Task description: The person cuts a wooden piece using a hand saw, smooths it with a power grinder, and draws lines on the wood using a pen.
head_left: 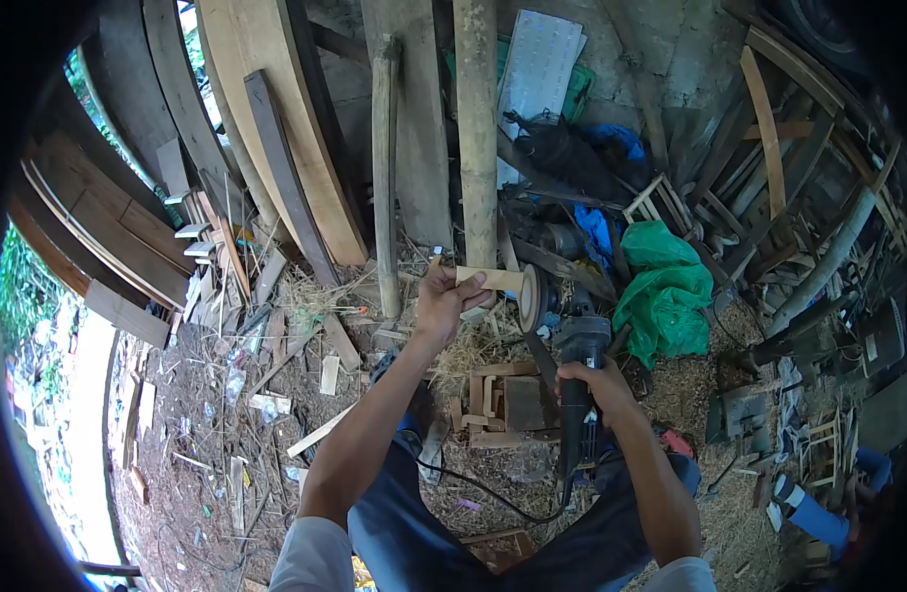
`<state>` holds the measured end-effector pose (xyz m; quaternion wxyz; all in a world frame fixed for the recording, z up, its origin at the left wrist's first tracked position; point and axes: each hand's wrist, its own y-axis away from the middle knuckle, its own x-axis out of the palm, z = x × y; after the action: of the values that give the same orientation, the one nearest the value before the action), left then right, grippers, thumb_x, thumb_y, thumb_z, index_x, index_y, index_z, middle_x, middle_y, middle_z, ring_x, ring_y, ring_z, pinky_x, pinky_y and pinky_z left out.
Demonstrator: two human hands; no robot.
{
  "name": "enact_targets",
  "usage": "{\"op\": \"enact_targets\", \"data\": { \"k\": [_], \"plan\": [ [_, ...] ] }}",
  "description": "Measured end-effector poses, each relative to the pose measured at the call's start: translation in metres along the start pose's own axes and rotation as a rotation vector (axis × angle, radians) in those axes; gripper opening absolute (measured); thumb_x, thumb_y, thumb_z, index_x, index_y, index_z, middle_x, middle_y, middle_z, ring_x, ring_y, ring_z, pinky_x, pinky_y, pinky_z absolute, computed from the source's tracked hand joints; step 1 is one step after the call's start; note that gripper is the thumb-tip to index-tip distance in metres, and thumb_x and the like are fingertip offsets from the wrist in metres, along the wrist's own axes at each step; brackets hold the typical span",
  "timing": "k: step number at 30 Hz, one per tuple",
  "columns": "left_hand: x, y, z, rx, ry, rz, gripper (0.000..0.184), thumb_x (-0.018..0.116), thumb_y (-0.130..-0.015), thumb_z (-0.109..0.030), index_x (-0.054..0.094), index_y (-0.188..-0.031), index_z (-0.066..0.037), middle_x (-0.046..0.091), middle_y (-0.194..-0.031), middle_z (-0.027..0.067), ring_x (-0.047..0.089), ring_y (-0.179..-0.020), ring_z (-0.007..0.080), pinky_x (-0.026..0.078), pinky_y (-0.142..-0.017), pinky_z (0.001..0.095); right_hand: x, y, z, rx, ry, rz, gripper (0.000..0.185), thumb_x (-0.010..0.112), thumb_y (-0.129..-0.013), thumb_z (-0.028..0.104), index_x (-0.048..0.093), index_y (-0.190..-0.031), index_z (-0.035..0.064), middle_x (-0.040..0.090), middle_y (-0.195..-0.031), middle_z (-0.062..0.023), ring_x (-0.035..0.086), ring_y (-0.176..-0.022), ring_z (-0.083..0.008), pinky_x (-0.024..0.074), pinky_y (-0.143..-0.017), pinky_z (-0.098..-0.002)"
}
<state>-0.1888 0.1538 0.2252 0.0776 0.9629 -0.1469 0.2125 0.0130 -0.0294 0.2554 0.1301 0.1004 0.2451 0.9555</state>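
Observation:
My left hand [446,304] pinches a small flat piece of wood [493,278], which extends to the right from my fingers. Its right end meets, or comes very near, the round disc [529,298] of an angle grinder. My right hand [600,385] is wrapped round the body of that angle grinder [580,345], which points away from me with its disc on the left side. A black cord [493,490] runs from the tool's rear end across to the left between my legs. Below the disc lies a small wooden frame or block [508,403].
Long planks [286,128] and a bamboo pole [476,128] lean at the back. A green plastic bag [661,291] lies right of the grinder. Wood scraps [330,375] and shavings litter the ground. Stacked wooden pieces [769,148] fill the right side.

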Motion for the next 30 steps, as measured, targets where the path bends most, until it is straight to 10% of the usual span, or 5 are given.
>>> {"op": "enact_targets", "data": {
  "k": [30],
  "plan": [
    [0.0036,0.0009,0.0047,0.051,-0.02,-0.008,0.018,0.067,-0.088,-0.003,0.057,-0.095,0.009,0.067,-0.092,0.0187,0.07,-0.083,0.0224,0.062,-0.074,0.0309,0.0007,-0.0014,-0.003,-0.016,0.008,-0.053,0.025,0.073,-0.075,0.016,0.061,-0.088,-0.0003,0.064,-0.077,-0.01,0.065,-0.065,-0.0205,0.056,-0.058,-0.0359]
  ]
}}
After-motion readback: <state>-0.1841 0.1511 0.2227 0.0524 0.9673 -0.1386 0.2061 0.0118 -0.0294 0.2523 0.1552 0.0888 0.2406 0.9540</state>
